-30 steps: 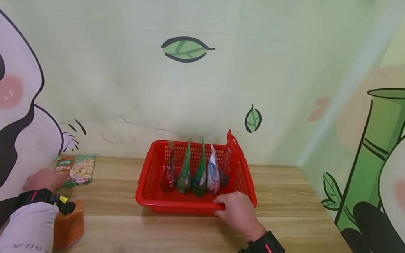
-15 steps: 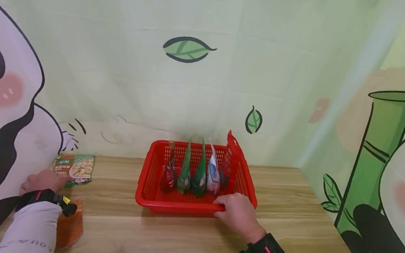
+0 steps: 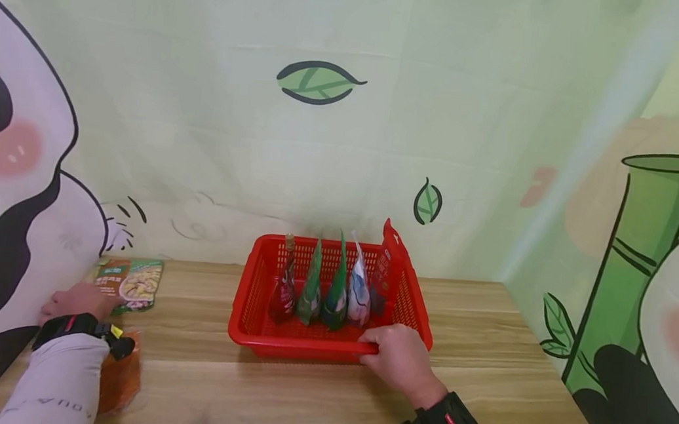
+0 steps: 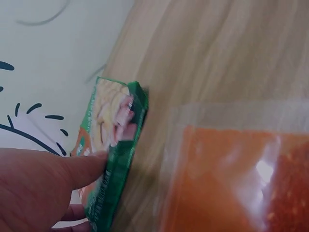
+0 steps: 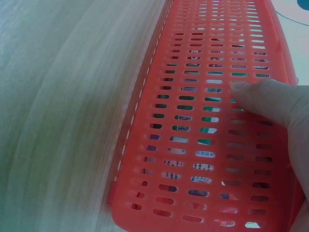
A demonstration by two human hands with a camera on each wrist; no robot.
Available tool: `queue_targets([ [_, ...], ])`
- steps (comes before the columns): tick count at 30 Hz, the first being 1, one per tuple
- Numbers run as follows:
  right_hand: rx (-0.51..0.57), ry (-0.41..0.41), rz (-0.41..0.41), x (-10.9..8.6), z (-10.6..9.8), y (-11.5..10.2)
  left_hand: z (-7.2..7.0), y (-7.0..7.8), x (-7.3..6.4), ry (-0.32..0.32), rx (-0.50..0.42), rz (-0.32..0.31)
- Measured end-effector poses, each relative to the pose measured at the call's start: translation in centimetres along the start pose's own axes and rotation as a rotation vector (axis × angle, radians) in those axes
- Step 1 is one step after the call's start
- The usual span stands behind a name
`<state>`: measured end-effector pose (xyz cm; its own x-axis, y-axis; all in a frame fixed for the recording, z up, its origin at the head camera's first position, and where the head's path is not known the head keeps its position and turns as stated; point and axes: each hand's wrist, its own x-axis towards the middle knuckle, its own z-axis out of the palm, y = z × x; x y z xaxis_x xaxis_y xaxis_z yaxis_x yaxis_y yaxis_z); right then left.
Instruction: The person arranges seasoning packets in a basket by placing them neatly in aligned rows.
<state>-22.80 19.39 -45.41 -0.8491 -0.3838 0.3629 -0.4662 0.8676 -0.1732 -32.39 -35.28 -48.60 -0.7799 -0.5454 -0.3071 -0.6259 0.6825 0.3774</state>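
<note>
At the table's left, my left hand pinches the near left edge of a green and brown food packet printed with a bowl of food. Up close in the left wrist view, the thumb lies over the packet's face and the other fingers are at its far side, partly hidden. My right hand grips the front rim of a red plastic basket, its thumb against the slotted outer wall. Inside the basket, a row of several upright packets includes a green packet and a red packet.
An orange-red clear packet lies on the wooden table, partly under my left forearm. A printed cloth wall stands right behind the basket and packets.
My left wrist has shifted slightly to the right, while the hand stays at the green and brown packet. The right hand keeps its hold on the basket rim.
</note>
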Motion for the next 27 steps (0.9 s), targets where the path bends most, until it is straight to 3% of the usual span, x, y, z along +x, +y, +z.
queue_targets([
  [20,0.024,-0.024,0.016,0.0,-0.26,0.0,-0.21,0.35,-0.4,-0.007,0.021,0.012],
  [27,0.023,-0.007,0.0,-0.07,-0.12,-0.01,-0.28,-0.09,-0.03,-0.032,-0.041,0.059],
])
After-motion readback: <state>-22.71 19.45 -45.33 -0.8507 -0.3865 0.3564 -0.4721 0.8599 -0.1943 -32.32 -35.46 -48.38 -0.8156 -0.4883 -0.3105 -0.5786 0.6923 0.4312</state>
